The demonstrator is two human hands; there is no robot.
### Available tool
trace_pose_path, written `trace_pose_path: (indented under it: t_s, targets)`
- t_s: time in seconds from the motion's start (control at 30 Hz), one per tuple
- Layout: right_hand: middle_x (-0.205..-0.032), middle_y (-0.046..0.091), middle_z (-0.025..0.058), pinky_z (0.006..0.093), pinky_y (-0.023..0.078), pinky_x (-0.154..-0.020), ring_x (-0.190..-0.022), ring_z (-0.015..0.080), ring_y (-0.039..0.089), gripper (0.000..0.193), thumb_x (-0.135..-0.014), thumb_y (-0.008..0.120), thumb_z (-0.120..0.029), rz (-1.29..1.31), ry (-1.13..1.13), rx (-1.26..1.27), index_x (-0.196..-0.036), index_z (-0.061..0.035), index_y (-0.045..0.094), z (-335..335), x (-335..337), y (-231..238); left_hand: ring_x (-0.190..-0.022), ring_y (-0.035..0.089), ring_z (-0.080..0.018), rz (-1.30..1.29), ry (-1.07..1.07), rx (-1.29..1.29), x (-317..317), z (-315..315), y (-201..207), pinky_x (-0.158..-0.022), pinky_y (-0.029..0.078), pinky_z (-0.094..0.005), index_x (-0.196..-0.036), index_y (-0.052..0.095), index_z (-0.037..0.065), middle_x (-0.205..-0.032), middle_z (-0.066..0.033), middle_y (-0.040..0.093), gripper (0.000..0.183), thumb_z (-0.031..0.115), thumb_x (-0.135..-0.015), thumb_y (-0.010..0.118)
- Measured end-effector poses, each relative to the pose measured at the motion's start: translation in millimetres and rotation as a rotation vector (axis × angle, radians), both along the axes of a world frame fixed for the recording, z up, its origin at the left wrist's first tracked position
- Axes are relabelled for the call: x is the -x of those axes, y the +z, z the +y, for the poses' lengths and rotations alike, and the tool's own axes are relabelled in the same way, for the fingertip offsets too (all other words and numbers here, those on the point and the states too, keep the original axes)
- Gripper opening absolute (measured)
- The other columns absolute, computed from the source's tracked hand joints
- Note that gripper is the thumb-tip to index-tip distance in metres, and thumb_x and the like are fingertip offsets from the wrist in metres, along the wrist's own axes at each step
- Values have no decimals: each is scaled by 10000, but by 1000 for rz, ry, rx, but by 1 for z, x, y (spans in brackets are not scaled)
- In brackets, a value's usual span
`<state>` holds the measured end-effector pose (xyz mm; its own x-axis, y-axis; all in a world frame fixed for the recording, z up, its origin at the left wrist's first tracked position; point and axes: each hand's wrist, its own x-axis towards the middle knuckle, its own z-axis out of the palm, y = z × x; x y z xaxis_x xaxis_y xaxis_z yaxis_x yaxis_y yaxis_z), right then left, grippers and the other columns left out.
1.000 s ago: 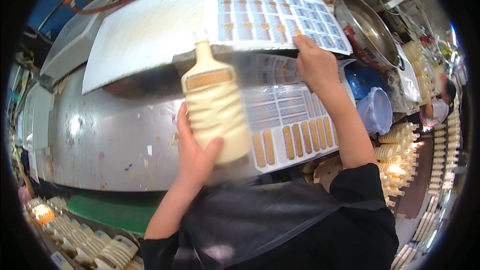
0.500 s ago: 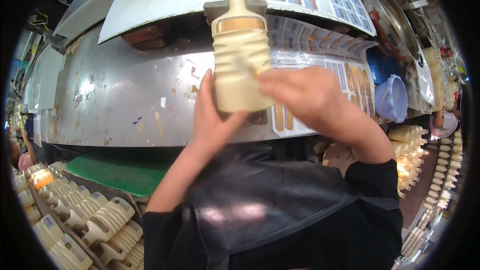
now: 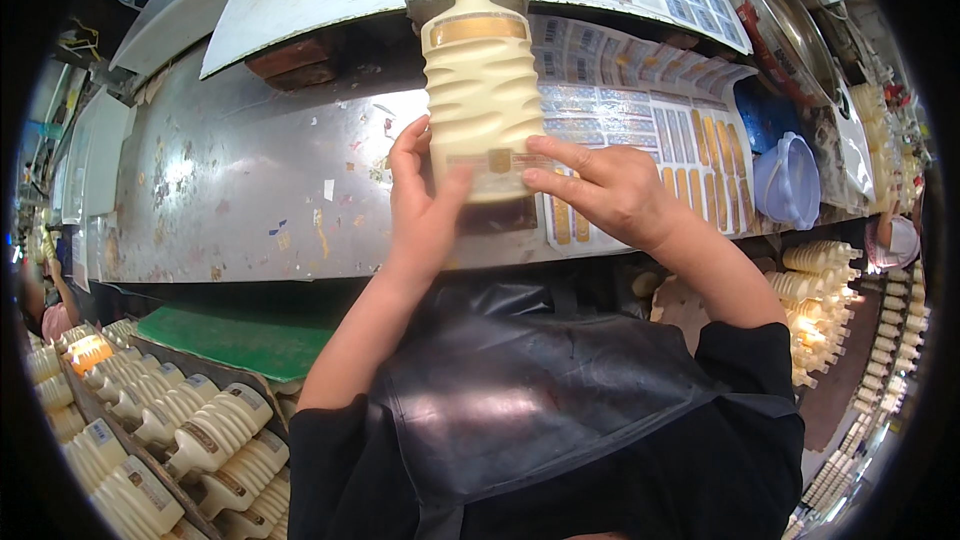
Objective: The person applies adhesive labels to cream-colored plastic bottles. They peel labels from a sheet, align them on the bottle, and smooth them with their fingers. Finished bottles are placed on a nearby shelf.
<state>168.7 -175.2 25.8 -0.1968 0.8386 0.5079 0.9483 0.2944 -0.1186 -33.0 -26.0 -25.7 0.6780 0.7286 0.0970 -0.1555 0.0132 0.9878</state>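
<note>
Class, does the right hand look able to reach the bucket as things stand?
Probably yes: only label sheets seem to lie between the right hand at the bottle and the bucket.

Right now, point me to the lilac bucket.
The lilac bucket is at the right in the head view, beside the gold labels, below the steel basin.

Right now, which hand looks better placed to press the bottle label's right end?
Probably the right hand: its fingertips are at that end of the label, while the left hand holds the bottle from the left.
</note>
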Motion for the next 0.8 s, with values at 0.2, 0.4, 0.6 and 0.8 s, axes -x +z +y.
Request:
trace_pose_path:
  t_s: [0.2,0.4,0.6,0.8]
  targets:
    - [-1016,731,116,321,555,-718,-787,221,693,292,-979,673,-228,666,-272,201,-1220,-65,697,-7,2,-25,-1315,469,-216,-100,-11,165,3,2,0,-1153,348,-381,-1532,306,23,-1422,-147,478,621,156,-1020,630]
    - [-951,715,137,334,535,-796,-849,198,665,545,-953,694,-435,1350,-399,404,-1269,6,648,16,35,-42,-1287,490,-205,-31,19,143,0,-1,5,-1139,371,-375,-1523,336,46,-1376,-121,503,622,124,-996,659]
    - [-1025,729,138,326,544,-839,-933,176,679,570,-934,727,-434,1450,-376,367,-1267,22,646,19,40,-50,-1287,495,-205,-52,13,155,0,-2,9,-1137,380,-373,-1519,339,40,-1364,-119,505,645,100,-973,678]
    - [-1058,722,109,310,537,-855,-958,159,662,562,-965,702,-419,1444,-404,399,-1303,24,625,19,43,-39,-1296,491,-204,-54,0,141,1,-1,5,-1136,380,-369,-1522,339,29,-1384,-124,502,632,116,-988,664]
